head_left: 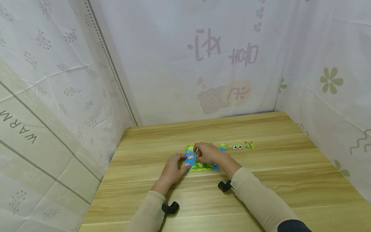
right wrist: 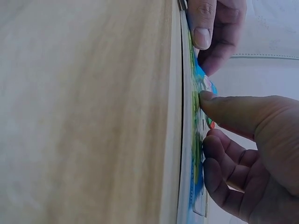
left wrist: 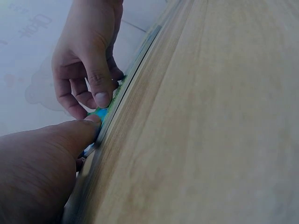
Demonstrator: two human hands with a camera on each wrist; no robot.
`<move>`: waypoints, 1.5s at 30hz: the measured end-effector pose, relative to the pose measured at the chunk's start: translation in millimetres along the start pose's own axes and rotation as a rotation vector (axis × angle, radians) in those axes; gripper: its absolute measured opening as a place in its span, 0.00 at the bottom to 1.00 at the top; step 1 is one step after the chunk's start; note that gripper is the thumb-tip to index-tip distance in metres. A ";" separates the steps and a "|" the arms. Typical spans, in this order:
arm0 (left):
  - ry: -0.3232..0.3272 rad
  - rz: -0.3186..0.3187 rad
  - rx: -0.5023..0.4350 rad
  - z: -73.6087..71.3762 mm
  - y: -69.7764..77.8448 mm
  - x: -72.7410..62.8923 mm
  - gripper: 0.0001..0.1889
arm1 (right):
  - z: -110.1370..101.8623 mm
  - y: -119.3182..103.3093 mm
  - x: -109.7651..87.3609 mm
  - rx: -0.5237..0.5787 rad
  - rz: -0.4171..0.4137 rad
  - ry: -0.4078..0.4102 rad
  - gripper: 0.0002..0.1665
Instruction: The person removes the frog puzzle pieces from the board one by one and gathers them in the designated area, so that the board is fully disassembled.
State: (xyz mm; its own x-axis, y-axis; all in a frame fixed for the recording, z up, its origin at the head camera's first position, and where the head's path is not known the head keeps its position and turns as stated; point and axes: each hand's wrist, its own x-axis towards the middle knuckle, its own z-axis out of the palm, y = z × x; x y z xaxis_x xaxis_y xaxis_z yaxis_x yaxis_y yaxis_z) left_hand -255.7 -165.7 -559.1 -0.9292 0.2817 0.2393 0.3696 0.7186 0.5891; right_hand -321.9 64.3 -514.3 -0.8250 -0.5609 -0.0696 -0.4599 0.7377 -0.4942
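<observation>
A frog jigsaw puzzle point(head_left: 203, 167) in blue, green and yellow lies flat on the table. My left hand point(head_left: 173, 169) holds its left edge, with the thumb on the lower left corner and the index fingertip higher up the side. Over the upper middle of the picture is my right hand point(head_left: 209, 153), its fingers and thumb curled about a small puzzle piece point(head_left: 199, 154) with red on it. In the right wrist view, red and green point(right wrist: 211, 124) show between that thumb and the fingers. The hand hides part of the picture.
To the right of the puzzle, loose pieces lie in a row: one with two frog eyes point(head_left: 237, 147), a red and green one point(head_left: 249, 145), and a blue and green one point(head_left: 222, 147) close to the right hand. Printed curtains point(head_left: 179, 80) stand behind the wooden table point(head_left: 145, 141).
</observation>
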 end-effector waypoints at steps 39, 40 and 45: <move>-0.001 0.004 -0.015 -1.7 3.1 -0.3 0.24 | 0.1 3.6 3.7 -0.001 -0.044 0.056 0.13; 0.000 0.006 -0.014 -1.6 3.1 -0.4 0.24 | -0.1 3.7 3.3 0.008 -0.044 0.060 0.13; 0.008 0.009 -0.012 -1.2 2.9 -0.9 0.24 | -1.3 3.8 1.3 0.033 -0.046 0.073 0.12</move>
State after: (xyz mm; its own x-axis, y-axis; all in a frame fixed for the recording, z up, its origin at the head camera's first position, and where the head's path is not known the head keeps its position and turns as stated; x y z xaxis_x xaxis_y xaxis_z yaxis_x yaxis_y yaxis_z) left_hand -253.7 -164.6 -556.6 -0.9256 0.2835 0.2507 0.3784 0.7083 0.5960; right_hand -325.1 66.8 -515.2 -0.8254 -0.5643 0.0162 -0.4878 0.6984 -0.5237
